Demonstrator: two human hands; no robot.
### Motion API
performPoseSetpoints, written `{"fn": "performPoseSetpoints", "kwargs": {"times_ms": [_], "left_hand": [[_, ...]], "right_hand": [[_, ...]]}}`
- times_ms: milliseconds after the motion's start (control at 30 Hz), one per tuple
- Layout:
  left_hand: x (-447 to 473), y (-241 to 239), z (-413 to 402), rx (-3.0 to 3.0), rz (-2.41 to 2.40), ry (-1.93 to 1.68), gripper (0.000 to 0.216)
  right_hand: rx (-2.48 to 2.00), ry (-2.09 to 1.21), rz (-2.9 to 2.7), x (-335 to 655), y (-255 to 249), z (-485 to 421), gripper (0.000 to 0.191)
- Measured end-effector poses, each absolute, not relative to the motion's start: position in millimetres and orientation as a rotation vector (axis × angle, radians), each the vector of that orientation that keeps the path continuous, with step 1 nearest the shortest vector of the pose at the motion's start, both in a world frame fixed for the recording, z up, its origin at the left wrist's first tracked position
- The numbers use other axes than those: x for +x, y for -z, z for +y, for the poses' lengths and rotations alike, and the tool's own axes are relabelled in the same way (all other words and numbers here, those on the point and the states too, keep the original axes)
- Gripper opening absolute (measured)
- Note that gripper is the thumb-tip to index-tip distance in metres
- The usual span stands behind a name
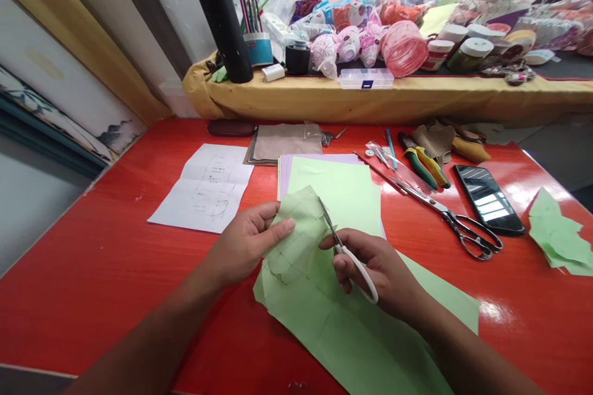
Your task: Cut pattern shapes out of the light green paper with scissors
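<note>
A piece of light green paper (296, 241) with pencil lines on it is pinched along its left side between the thumb and fingers of my left hand (252, 234). My right hand (370, 268) has its fingers in the handles of white-handled scissors (357, 268). The scissor blades lie at the right edge of that piece, pointing up and left. Beneath both hands spreads a larger green sheet (370, 333), angled toward the lower right. Behind it, a stack of green paper (333, 182) rests on the red table.
A folded white drawing (204, 188) lies at left. On the right are large scissors (445, 213), pliers (424, 160), a phone (490, 197) and green paper scraps (560, 231). Along the back, a cloth-covered sill (296, 99) carries a black thermos (222, 24), jars (470, 54) and craft supplies.
</note>
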State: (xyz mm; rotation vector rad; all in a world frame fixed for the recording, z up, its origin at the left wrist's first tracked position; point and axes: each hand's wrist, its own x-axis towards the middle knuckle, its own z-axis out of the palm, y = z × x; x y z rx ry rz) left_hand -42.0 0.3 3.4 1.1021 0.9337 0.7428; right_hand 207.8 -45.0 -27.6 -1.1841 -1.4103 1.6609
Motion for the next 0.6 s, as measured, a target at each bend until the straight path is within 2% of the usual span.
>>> {"fn": "performPoseSetpoints", "kwargs": {"times_ms": [600], "left_hand": [[-51.8, -5.0, 4.3, 1.105, 0.959, -0.747, 0.033]], "right_hand": [[-1.181, -1.709, -1.387, 210.2, 33.3, -45.8, 0.048]]}}
